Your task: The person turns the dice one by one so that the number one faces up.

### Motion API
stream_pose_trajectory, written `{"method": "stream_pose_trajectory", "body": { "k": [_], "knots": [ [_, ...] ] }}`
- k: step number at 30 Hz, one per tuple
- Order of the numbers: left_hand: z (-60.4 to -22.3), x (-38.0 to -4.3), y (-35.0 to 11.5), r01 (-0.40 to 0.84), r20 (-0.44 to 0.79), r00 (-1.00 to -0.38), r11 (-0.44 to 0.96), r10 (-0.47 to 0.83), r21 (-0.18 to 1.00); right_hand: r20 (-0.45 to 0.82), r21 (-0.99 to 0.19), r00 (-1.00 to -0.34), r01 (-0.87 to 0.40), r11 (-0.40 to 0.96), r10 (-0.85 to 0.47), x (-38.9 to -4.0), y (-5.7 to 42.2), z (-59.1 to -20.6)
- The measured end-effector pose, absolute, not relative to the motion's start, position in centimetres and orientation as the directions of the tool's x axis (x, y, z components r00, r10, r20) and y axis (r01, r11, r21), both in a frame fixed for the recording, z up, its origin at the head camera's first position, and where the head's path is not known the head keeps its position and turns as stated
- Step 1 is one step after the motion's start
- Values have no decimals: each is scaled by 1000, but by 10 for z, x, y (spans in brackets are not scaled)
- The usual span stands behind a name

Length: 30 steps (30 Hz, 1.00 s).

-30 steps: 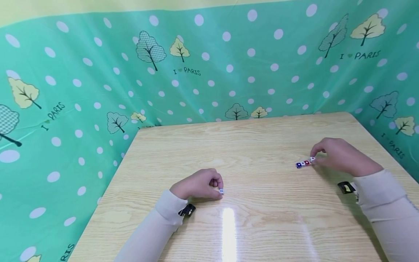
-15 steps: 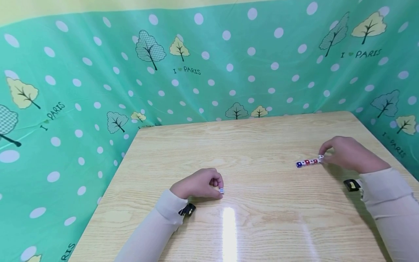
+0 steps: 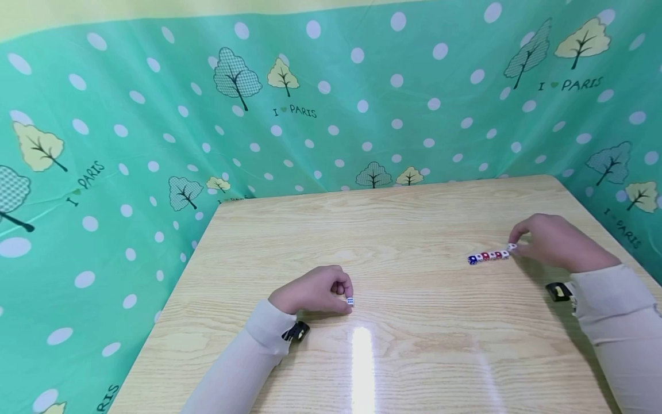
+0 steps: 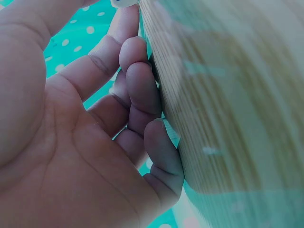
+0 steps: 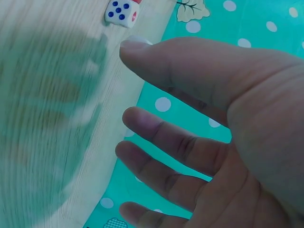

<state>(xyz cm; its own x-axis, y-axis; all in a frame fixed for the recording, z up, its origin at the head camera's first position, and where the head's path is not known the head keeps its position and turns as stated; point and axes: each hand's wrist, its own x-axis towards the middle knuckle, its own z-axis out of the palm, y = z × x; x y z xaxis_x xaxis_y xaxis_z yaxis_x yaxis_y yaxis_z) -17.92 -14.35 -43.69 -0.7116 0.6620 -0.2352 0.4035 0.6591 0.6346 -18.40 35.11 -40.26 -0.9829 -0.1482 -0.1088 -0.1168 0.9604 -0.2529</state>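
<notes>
In the head view, my left hand [image 3: 315, 290] rests on the wooden tabletop and pinches a white die [image 3: 350, 301] with blue pips between thumb and index finger. Its other fingers curl loosely against the table in the left wrist view. Further right, a short row of dice [image 3: 486, 257] lies in line, blue at the left end, then white and red ones. Just past the row's right end, my right hand [image 3: 550, 241] pinches another white die [image 3: 512, 246]. In the right wrist view, the thumb mostly hides that die, and a row die [image 5: 122, 13] shows five blue pips.
The wooden table [image 3: 414, 339] reaches back to a green dotted curtain [image 3: 331, 115] printed with trees, which also hangs along both sides. A strip of light reflects off the tabletop near the front.
My right hand has shifted right along the row with its die, fast at first and then slightly. More of the row's right end now shows. My left hand has stayed still with its die.
</notes>
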Motion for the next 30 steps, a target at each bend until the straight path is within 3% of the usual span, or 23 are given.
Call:
{"method": "stream_pose_trajectory", "body": {
  "k": [30],
  "knots": [
    [-436, -179, -144, 398, -235, -713, 658, 660, 640, -169, -253, -973, -113, 961, -159, -184, 347, -408]
  ]
}}
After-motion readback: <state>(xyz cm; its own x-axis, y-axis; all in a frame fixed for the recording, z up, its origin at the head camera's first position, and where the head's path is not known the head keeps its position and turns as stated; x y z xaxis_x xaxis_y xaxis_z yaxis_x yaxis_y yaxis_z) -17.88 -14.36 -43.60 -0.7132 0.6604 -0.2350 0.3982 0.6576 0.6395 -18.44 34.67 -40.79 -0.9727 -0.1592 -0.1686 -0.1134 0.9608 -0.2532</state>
